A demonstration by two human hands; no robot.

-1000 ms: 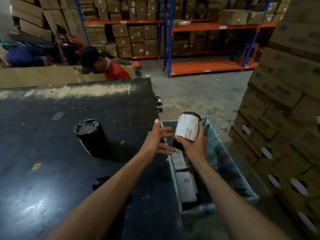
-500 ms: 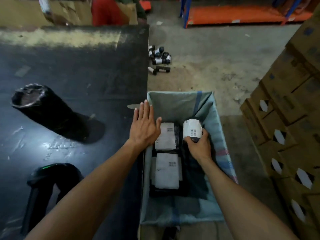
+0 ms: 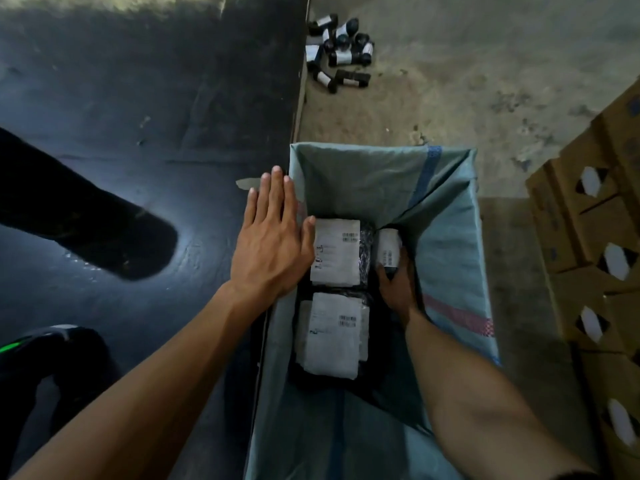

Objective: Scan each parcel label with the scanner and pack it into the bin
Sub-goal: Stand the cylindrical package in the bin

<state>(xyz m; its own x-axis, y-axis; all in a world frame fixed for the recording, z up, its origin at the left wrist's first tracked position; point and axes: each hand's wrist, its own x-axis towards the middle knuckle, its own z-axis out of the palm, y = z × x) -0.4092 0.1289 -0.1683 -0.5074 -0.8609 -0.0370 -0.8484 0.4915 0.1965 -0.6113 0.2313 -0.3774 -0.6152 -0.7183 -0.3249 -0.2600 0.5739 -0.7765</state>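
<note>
A black scanner (image 3: 41,344) is lying at the near edge of the dark surface (image 3: 145,109). The bin (image 3: 450,216) rim is being steadied, it seems, by the flat, open left hand (image 3: 270,244). Deep inside, a cylindrical parcel (image 3: 388,249) is being gripped by the right hand (image 3: 398,289) beside two flat parcels (image 3: 334,299); barcodes are showing, unreadable.

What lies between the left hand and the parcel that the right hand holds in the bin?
In the head view, a flat labelled parcel lies between the left hand and the round parcel.
</note>
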